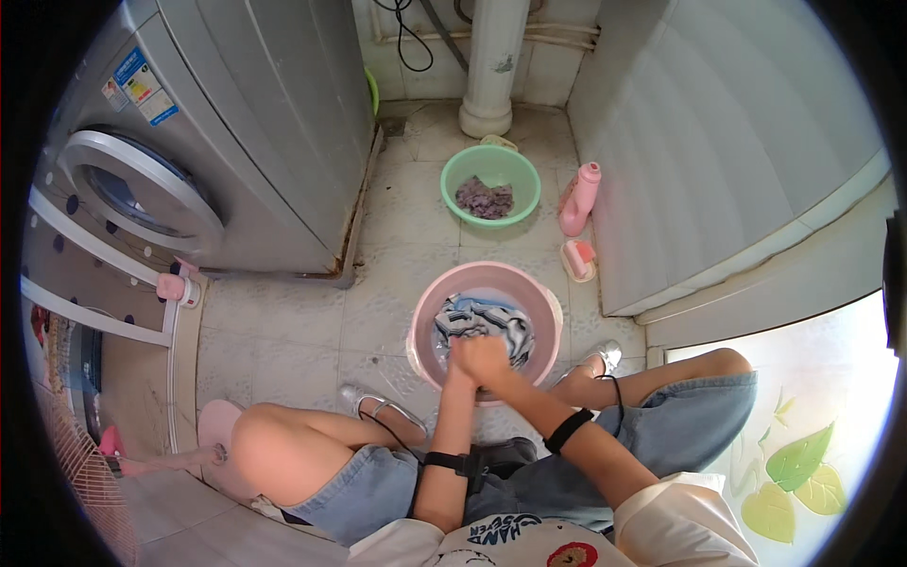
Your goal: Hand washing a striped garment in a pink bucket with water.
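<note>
A pink basin [428,293] stands on the floor between my feet, with a black, white and blue striped garment [505,326] bunched up in it. It looks wet, with some water around it. Over the near side of the basin my left hand [460,357] and my right hand [486,359] are pressed together, both closed on the striped garment. Most of my fingers are hidden behind the backs of my hands, so the exact grip does not show.
Beyond the pink basin is a green basin [450,197] holding a crumpled purplish cloth [485,198]. To its right stand a pink bottle [579,200] and a pink-and-white soap dish or brush [578,261]. A grey washing machine [274,123] stands left, a white pipe [493,71] behind.
</note>
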### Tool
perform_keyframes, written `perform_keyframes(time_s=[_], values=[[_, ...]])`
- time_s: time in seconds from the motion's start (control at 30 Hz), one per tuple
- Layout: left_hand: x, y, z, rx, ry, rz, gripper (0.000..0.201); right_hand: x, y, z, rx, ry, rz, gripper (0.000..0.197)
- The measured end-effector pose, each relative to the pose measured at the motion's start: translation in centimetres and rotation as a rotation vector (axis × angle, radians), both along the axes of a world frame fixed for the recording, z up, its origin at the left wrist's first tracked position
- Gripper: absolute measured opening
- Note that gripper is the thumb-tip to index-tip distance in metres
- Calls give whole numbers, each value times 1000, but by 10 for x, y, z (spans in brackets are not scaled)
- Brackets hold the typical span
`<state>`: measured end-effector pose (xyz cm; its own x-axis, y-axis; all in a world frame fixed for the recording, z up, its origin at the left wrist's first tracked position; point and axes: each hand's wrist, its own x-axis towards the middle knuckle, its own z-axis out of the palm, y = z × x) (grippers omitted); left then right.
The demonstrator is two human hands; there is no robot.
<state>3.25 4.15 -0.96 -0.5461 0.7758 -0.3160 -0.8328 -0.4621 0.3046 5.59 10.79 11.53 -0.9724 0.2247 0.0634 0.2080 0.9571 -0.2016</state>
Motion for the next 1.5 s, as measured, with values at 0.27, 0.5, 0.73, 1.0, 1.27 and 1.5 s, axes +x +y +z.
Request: perform_keyframes(time_s=[0.27,0.5,0.73,1.0,1.27,1.5], values=[[-7,13,46,-283,-286,11,34,18,53,-60,-358,-90,-529,30],[-8,10,84,-316,-184,-85,33,73,67,-120,-625,-360,-529,51],[11,20,56,-457,-31,-282,20,58,63,-100,-530,-67,-144,51],[19,4,41,-581,-15,-311,15,61,73,-108,-830,153,-651,29],[25,11,34,-963,110,-228,25,63,77,-131,-978,433,-715,24],[20,4,-8,-919,206,-114,25,35,52,-72,-1465,419,-685,14]])
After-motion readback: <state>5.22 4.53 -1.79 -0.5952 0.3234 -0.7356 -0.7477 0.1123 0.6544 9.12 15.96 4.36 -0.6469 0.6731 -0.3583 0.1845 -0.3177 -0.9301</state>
